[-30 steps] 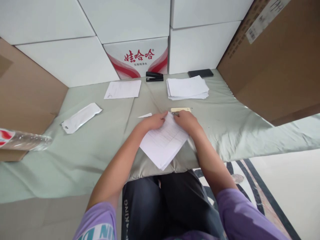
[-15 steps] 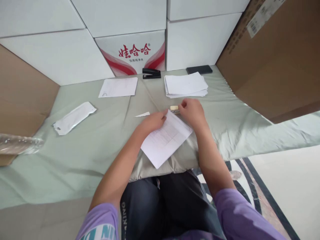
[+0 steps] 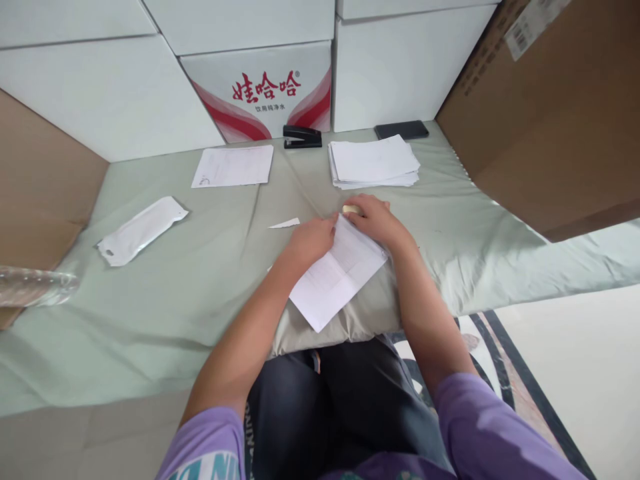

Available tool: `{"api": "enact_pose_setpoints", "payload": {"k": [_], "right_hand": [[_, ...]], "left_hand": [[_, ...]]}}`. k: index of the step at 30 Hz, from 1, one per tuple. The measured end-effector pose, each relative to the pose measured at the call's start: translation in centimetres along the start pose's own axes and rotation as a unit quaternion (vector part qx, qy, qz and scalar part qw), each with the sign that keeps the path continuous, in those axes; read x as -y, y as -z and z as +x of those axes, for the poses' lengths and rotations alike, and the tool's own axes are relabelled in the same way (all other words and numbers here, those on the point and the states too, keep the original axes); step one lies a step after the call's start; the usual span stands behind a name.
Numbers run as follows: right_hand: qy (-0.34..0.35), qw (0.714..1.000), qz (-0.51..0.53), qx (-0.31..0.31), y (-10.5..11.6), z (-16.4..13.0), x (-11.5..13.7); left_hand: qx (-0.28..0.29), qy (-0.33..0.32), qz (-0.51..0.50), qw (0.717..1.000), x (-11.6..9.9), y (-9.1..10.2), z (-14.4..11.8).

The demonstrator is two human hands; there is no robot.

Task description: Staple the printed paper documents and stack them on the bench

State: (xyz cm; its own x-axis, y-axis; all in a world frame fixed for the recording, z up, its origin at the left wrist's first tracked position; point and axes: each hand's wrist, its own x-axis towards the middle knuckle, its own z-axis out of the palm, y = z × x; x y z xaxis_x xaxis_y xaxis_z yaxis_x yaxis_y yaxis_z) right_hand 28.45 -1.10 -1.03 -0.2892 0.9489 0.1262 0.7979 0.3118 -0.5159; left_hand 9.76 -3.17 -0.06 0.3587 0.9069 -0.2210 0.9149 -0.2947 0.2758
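In the head view a sheet of printed paper point(image 3: 327, 280), possibly several together, lies at a slant near the front edge of the cloth-covered table. The fingers of my left hand point(image 3: 316, 237) are closed at its upper left edge, the thumb by its top corner. My right hand point(image 3: 374, 219) is curled over a small cream-coloured block point(image 3: 351, 209) at that same corner. Only the block's left end shows between the fingers, so its kind is hard to make out. A thin torn strip of paper point(image 3: 285, 223) rests beyond my left hand.
At the back stand a black stapler point(image 3: 303, 137), a stack of white papers point(image 3: 375, 162), another printed sheet point(image 3: 233, 166) and a black phone point(image 3: 402, 130). A white packet point(image 3: 143, 231) and a clear plastic bottle point(image 3: 37, 287) lie left. White boxes point(image 3: 260, 93) and a brown carton point(image 3: 545, 133) border the table.
My right hand has moved left and closed over the cream-coloured block, which was mostly exposed before. My left hand and the paper have shifted slightly right. The camera view has tilted a little.
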Motion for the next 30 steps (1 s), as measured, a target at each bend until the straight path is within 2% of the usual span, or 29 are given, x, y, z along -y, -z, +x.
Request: {"api": "enact_pose_setpoints", "payload": {"k": [19, 30], "right_hand": [[0.009, 1.000, 0.001, 0.006, -0.1, 0.4, -0.2], [-0.004, 1.000, -0.004, 0.015, 0.1, 0.3, 0.3]], "left_hand": [[-0.033, 0.029, 0.041, 0.998, -1.2, -0.4, -0.1], [-0.032, 0.021, 0.008, 0.999, -0.4, -0.4, -0.1]]}}
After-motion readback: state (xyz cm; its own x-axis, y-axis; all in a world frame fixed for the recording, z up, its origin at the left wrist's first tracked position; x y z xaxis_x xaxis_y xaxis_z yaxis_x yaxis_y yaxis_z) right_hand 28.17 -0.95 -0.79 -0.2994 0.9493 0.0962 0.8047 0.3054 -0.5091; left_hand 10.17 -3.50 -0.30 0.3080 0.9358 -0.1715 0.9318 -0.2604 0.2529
